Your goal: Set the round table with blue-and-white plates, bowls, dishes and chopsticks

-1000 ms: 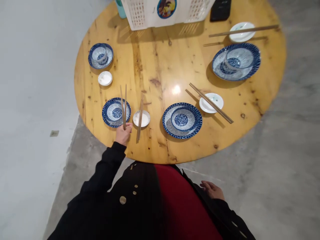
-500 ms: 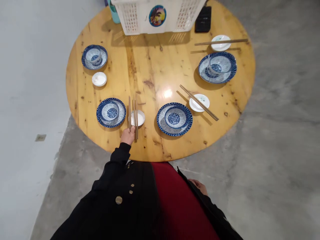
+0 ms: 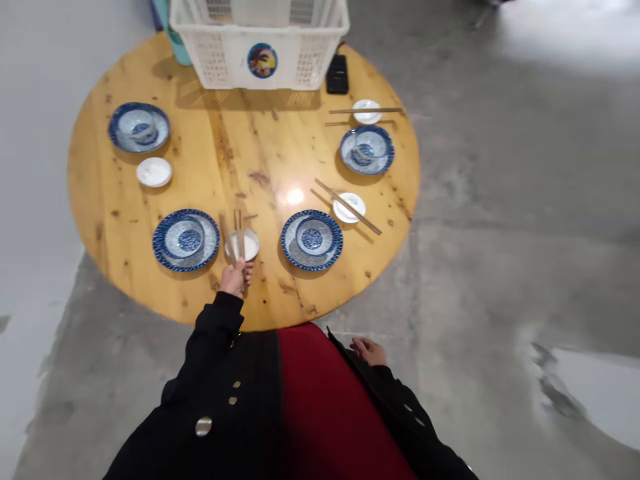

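Observation:
Near the table's front edge, my left hand (image 3: 236, 277) is closed around wooden chopsticks (image 3: 240, 230), which point away from me over a small white dish (image 3: 252, 245). Some of the sticks are blurred, so their exact number is unclear. To the left of this hand sits a blue-patterned plate (image 3: 163, 257) with a bowl (image 3: 186, 238) on it. Another blue-rimmed plate (image 3: 325, 262), also bearing a bowl (image 3: 312, 238), is to its right. My right hand (image 3: 369, 350) hangs below the table edge beside my jacket, fingers loosely bent and apart, with nothing visible in it.
A white plastic basket (image 3: 270, 57) stands at the back of the round wooden table (image 3: 200, 173), beside a black device (image 3: 337, 75). Further plates with bowls lie at far left (image 3: 116, 137) and right (image 3: 387, 160). Chopsticks (image 3: 370, 225) rest across a white dish (image 3: 345, 212).
The left hand has gone from beside the chopsticks on the small white dish to gripping them. The view has shifted, moving the table leftward in the picture. The right hand remains low at the side.

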Demonstrator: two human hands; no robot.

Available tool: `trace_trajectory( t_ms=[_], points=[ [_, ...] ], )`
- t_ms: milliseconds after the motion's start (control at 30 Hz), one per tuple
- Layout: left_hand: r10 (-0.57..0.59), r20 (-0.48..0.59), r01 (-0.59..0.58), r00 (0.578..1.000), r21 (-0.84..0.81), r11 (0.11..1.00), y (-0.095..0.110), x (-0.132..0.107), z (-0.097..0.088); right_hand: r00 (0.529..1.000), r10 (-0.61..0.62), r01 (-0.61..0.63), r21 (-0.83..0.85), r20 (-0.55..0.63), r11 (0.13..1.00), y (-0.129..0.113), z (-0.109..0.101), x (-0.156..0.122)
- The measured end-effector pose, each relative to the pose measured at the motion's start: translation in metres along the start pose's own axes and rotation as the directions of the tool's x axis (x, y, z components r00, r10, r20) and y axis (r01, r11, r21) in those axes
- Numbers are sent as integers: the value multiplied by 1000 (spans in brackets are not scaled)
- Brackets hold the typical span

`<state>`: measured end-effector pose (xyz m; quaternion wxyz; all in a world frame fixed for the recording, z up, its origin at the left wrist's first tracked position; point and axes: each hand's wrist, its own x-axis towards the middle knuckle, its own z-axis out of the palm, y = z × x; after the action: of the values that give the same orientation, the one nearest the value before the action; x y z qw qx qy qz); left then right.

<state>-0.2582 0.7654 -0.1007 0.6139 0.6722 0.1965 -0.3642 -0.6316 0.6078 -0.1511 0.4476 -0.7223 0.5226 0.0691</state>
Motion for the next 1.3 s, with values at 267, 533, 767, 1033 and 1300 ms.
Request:
trace_trajectory(
  t_ms=[267,533,767,1033,1300],
  points=[
    [122,109,-123,987,4,992,3,-29,8,847,-301,155,-338,-439,928,-98,-83,96],
    [75,406,-94,911,26,995,-3,-75,74,859,-440,168,-668,-261,725,-201,-89,210],
    [107,475,-114,873,-16,993,-7,-71,106,974,-197,82,-636,-113,768,-209,-70,207],
    [154,478,-146,865,-54,988,-6,-65,149,872,-458,479,100,-173,872,-191,-30,93],
    [65,622,-96,780,17,995,-34,-75,178,853,-365,407,35,-374,913,-175,-1,52]
  ],
)
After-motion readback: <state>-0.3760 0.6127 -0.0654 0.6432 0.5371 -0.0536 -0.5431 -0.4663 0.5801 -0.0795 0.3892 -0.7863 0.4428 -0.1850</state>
